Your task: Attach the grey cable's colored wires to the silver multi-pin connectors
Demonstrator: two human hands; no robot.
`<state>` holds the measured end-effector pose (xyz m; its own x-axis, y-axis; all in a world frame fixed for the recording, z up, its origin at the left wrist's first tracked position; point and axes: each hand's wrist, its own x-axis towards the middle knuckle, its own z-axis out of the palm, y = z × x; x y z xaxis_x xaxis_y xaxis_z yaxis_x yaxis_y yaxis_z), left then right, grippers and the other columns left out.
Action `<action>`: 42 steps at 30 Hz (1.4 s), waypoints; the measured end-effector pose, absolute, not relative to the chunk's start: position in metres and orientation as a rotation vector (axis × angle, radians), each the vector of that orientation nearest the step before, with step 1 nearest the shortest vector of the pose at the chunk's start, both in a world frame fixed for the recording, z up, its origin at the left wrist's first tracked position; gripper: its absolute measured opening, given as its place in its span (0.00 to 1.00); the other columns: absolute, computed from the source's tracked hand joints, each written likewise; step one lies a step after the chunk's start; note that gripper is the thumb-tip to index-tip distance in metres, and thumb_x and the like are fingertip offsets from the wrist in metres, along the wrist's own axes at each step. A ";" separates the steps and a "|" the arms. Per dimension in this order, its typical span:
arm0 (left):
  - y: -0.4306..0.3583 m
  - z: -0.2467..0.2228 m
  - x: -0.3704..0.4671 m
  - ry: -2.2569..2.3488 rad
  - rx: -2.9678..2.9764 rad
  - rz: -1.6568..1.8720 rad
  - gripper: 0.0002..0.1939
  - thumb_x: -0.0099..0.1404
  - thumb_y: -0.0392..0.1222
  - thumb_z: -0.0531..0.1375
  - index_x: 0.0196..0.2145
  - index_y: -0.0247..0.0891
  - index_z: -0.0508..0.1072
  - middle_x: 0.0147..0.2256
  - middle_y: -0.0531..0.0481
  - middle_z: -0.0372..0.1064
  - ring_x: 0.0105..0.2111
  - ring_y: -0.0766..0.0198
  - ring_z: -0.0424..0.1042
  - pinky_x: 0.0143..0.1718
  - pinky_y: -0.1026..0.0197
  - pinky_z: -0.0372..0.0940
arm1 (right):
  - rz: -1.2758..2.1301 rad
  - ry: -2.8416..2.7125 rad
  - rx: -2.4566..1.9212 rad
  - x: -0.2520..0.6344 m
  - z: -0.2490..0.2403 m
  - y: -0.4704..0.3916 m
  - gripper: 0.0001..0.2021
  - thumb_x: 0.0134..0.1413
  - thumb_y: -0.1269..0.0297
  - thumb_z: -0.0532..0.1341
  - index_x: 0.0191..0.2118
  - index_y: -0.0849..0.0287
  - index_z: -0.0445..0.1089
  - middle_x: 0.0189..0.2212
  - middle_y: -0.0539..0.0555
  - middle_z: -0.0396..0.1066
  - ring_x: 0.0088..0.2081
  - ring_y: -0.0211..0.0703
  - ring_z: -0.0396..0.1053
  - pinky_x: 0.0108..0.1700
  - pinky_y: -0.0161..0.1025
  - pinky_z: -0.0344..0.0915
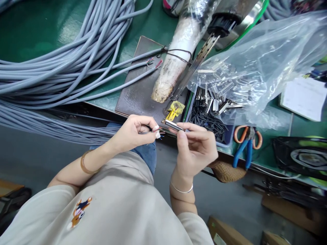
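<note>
My left hand [143,131] pinches the end of a grey cable whose thin coloured wires [160,132] stick out past the fingertips. Something white covers the thumb and finger tips. In my right hand [195,143] a D-sub connector [173,125] is held between thumb and fingers, its long row of pins facing me. The wire ends and the connector are close together; whether they touch I cannot tell. Just beyond the connector, a small yellow clip-like piece [175,110] lies on a dark plate [143,88]. A soldering iron seems to be mounted above it, partly wrapped.
Bundles of grey cable [76,68] cover the left of the green table. A blue bin [226,141] holds black sleeves and loose connectors [214,102], under a clear plastic bag [270,68]. Pliers [246,146], scissors-like orange handles, white paper [304,97] and a black fan [304,158] are at right.
</note>
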<state>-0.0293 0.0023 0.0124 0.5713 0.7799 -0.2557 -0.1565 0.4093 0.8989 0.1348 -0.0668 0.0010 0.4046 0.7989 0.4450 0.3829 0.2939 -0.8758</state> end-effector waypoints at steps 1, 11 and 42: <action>0.002 0.012 -0.029 0.752 0.988 0.659 0.10 0.52 0.34 0.70 0.25 0.32 0.72 0.24 0.54 0.66 0.20 0.75 0.60 0.22 0.70 0.57 | 0.430 -1.198 -1.301 0.133 -0.001 -0.067 0.07 0.59 0.73 0.67 0.36 0.56 0.70 0.40 0.50 0.80 0.39 0.40 0.81 0.37 0.37 0.82; 0.004 0.005 -0.027 0.807 1.009 0.825 0.08 0.59 0.40 0.68 0.28 0.32 0.76 0.30 0.47 0.75 0.20 0.75 0.61 0.19 0.70 0.54 | 0.400 -1.174 -1.303 0.137 -0.012 -0.059 0.04 0.61 0.72 0.66 0.37 0.57 0.70 0.41 0.52 0.79 0.40 0.40 0.81 0.37 0.37 0.80; 0.018 0.009 -0.016 0.916 1.061 0.933 0.10 0.54 0.40 0.71 0.24 0.35 0.73 0.27 0.50 0.72 0.26 0.70 0.66 0.23 0.68 0.57 | 0.064 -1.559 -1.326 0.143 -0.003 -0.038 0.09 0.54 0.75 0.71 0.37 0.51 0.77 0.41 0.49 0.80 0.40 0.41 0.79 0.41 0.41 0.78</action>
<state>-0.0164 0.0177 0.0089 0.3289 0.9321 -0.1519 -0.1694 0.2165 0.9615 0.1430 -0.0380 -0.0028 0.1527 0.7469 0.6472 0.6918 0.3869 -0.6097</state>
